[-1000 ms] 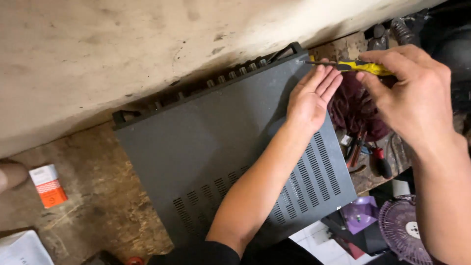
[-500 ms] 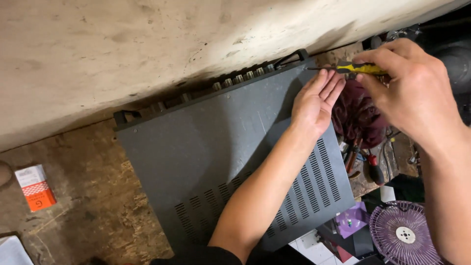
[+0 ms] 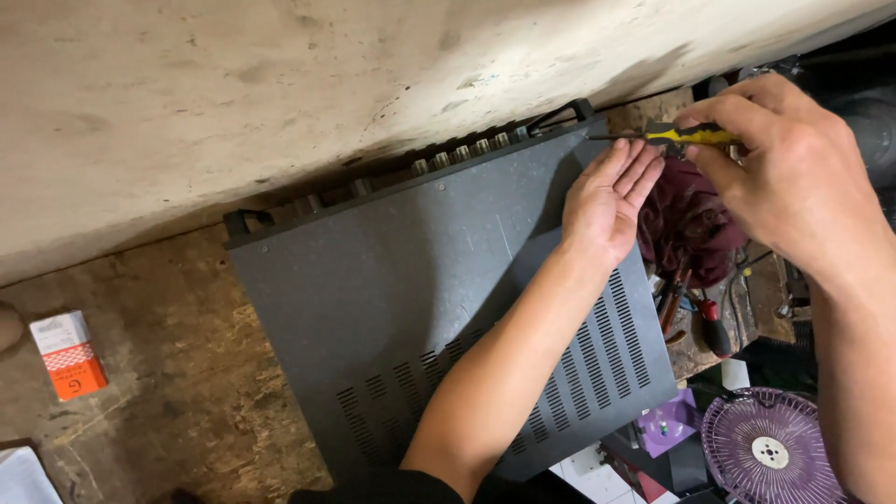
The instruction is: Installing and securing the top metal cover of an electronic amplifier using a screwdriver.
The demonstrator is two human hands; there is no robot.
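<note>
A: Start at the hands. What is the right hand [image 3: 793, 191] doing?

B: It pinches a screwdriver [image 3: 686, 136] with a yellow and black handle between thumb and fingers. The thin shaft points left, its tip at the right end of the case [image 3: 420, 308], near the rear corner.

A: And the left hand [image 3: 607, 201]?

B: Flat, palm down on the case lid, fingers pressed together and pointing toward the screwdriver shaft. The fingertips lie just beside the shaft; I cannot tell if they touch it.

A: Where does the case sit?

B: It is a wide dark grey metal box lying on a worn wooden bench [image 3: 177, 373], slanted in the picture, its far side close to a pale stained wall [image 3: 280, 93]. That side shows a row of small knobs [image 3: 462, 154] and 2 black handles [image 3: 245, 222], 1 at each end. Rows of vent slots [image 3: 597, 355] run along the near part of the lid.

A: Any packages or labels?

B: 1 small box [image 3: 67, 355] lies on the bench well to the left of the case. It is rectangular, white at the top and orange below, with a patterned band between. Its print is too small to make out. A white corner [image 3: 23, 476] of something shows at the bottom left edge.

A: What is on the right?

B: A dark red cloth [image 3: 686, 229] lies under the right hand, with red-handled tools [image 3: 709, 322] below it. A round purple fan grille [image 3: 770, 448] sits lower right, beside a small purple piece [image 3: 665, 425].
</note>
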